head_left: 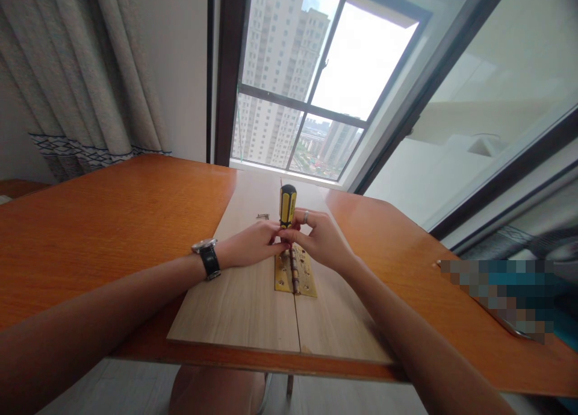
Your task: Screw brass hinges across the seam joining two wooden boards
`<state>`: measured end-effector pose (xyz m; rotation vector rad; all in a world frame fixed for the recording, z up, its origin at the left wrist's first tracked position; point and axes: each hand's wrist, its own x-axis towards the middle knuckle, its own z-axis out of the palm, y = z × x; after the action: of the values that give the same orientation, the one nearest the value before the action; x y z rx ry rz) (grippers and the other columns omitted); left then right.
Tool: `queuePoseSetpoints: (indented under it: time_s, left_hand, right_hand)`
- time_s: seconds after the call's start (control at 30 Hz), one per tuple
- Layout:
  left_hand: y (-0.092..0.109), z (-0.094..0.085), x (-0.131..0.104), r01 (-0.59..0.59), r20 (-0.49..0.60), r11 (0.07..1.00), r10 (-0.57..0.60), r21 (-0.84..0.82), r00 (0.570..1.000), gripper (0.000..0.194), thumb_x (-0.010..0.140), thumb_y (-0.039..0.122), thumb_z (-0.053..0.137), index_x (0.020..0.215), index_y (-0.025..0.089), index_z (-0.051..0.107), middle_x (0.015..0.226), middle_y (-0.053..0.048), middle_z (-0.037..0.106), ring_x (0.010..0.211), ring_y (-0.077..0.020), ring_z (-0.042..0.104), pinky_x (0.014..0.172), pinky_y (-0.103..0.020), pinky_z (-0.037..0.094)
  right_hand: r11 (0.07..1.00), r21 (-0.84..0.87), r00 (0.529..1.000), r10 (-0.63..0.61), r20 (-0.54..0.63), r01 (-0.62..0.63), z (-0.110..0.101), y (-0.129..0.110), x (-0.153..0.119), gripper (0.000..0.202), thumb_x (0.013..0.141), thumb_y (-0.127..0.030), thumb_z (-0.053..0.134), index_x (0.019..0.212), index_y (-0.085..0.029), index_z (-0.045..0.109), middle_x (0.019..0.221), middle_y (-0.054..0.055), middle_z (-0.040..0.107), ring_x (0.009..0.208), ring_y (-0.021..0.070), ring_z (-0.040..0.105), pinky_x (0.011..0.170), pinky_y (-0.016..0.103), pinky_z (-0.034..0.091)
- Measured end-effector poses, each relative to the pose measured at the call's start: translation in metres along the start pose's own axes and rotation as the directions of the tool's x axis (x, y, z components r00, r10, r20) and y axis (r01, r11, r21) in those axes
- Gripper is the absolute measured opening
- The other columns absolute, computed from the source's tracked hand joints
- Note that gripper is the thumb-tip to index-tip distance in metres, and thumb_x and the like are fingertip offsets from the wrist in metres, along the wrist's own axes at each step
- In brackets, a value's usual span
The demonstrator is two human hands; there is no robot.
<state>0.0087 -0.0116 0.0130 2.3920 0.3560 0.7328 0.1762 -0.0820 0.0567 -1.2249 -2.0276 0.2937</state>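
A black-and-yellow screwdriver stands upright over a brass hinge, which lies across the seam between two pale wooden boards. My right hand has its fingers closed round the lower part of the screwdriver handle. From the other side my left hand pinches at the screwdriver's shaft, just above the hinge; whether its fingertips hold the shaft or a screw is too small to tell. The screwdriver's tip is hidden by my fingers. Several small screws lie on the left board beyond my left hand.
The boards rest on an orange-brown wooden table, whose front edge runs just below them. A blurred-out object is at the table's right side. Behind the table are a window and a grey curtain at the left.
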Motion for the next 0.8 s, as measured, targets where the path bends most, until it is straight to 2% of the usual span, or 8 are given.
queuePoseSetpoints:
  time_s: [0.5,0.8]
  left_hand:
    - [0.0035,0.0004,-0.0009,0.004,-0.011,1.000,-0.004,0.016,1.000,0.012,0.088,0.018,0.057,0.081,0.015,0.067,0.078,-0.002,0.068,0.077,-0.0161,0.062,0.076,-0.027,0.049]
    - [0.0013,0.0012,-0.0009,0.005,-0.015,1.000,-0.005,-0.005,1.000,0.011,0.088,0.018,0.058,0.084,0.015,0.067,0.085,-0.003,0.070,0.079,-0.0164,0.063,0.075,-0.027,0.049]
  right_hand:
    - [1.000,-0.004,1.000,-0.013,-0.019,0.013,0.0002,-0.0028,0.0002,0.036,0.087,-0.044,0.069,0.065,-0.019,0.056,0.066,0.000,0.063,0.064,0.0142,0.057,0.061,0.026,0.044]
    - [0.999,-0.030,1.000,-0.025,-0.007,0.025,0.0003,-0.0038,-0.0003,0.034,0.089,-0.043,0.068,0.067,-0.019,0.058,0.066,0.001,0.064,0.064,0.0148,0.059,0.063,0.027,0.045]
